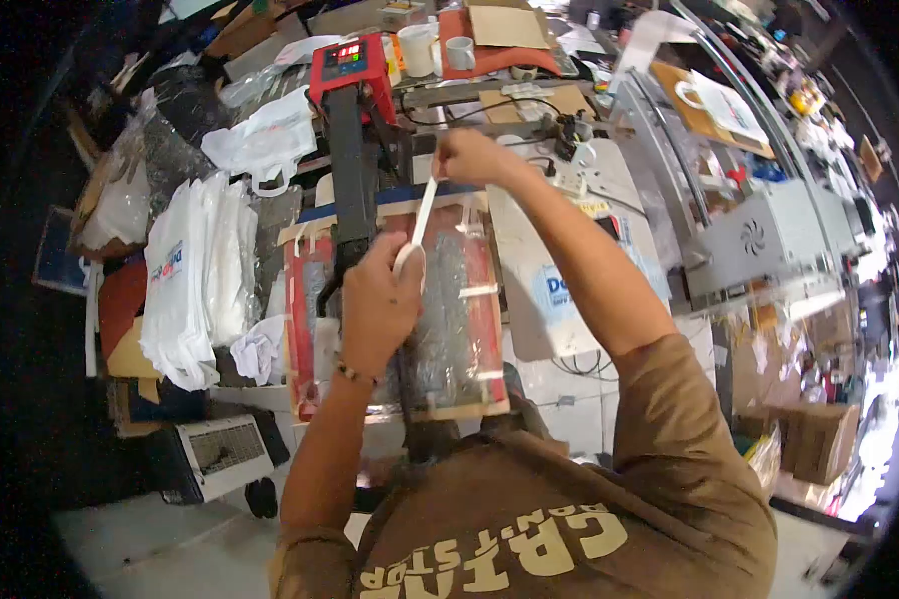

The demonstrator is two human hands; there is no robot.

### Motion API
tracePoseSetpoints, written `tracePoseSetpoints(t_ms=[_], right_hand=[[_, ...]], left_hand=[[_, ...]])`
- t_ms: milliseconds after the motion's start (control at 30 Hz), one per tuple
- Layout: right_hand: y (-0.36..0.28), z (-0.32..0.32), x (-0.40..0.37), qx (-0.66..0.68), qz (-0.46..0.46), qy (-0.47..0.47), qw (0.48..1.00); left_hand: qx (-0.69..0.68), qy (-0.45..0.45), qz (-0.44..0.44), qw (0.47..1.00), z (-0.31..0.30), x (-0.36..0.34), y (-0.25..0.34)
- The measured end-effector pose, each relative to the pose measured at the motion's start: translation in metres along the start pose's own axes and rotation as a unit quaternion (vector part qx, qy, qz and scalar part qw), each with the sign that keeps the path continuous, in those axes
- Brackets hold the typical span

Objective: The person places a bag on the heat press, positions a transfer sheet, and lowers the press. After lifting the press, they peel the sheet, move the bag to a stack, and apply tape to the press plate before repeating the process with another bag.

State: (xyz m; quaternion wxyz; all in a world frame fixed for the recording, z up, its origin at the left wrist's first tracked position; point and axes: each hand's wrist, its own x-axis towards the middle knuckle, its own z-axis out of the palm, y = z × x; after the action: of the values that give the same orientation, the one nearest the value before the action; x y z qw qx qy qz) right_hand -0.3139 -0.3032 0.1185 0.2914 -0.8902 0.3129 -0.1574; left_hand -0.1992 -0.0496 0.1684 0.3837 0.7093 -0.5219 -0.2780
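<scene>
My left hand (pixel 382 304) is closed on a roll of white tape (pixel 410 264), above the taped board in front of me. A strip of the tape (pixel 427 212) runs taut from the roll up to my right hand (pixel 466 158), whose fingers pinch its free end. Beneath them lies a flat board (pixel 445 329) covered in clear film, with red sides and short white tape pieces. The black arm (pixel 352 160) of a press with a red control box (pixel 350 68) reaches over the board, just left of my hands.
White bags (pixel 195 270) are stacked at the left, with another white bag (pixel 265 135) behind. To the right are a pale board (pixel 539 299) with a blue-printed sheet and a grey metal box (pixel 759 240). Mugs (pixel 459 53) and cables stand at the back.
</scene>
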Motion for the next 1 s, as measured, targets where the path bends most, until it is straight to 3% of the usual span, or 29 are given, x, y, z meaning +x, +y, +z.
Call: tracePoseSetpoints(t_ms=[33,100,233,300,400,633,833,900,1000], right_hand=[[0.028,0.016,0.011,0.025,-0.028,-0.013,0.999],[0.053,0.039,0.024,0.055,-0.055,-0.041,0.996],[0.093,0.087,0.062,0.123,-0.065,-0.115,0.984],[0.095,0.098,0.069,0.047,-0.079,-0.106,0.99],[0.09,0.097,0.062,0.037,-0.065,-0.113,0.991],[0.093,0.104,0.057,0.118,-0.048,-0.122,0.984],[0.086,0.109,0.045,0.065,-0.096,-0.042,0.992],[0.078,0.108,0.036,0.06,-0.032,0.083,0.994],[0.075,0.098,0.03,0.056,-0.043,0.007,0.997]], left_hand=[[0.005,0.012,-0.01,1.0,0.014,0.005,-0.002],[0.156,0.109,0.113,0.975,0.041,0.016,-0.008],[0.259,0.103,0.068,0.958,0.074,0.043,-0.021],[0.29,0.092,0.038,0.952,0.08,0.052,-0.018],[0.333,0.073,-0.019,0.94,0.082,0.061,-0.01],[0.386,0.024,-0.111,0.915,0.077,0.071,-0.003],[0.396,-0.004,-0.096,0.913,0.076,0.069,-0.019],[0.397,-0.013,-0.096,0.913,0.075,0.069,-0.016],[0.395,-0.014,-0.09,0.914,0.076,0.065,-0.007]])
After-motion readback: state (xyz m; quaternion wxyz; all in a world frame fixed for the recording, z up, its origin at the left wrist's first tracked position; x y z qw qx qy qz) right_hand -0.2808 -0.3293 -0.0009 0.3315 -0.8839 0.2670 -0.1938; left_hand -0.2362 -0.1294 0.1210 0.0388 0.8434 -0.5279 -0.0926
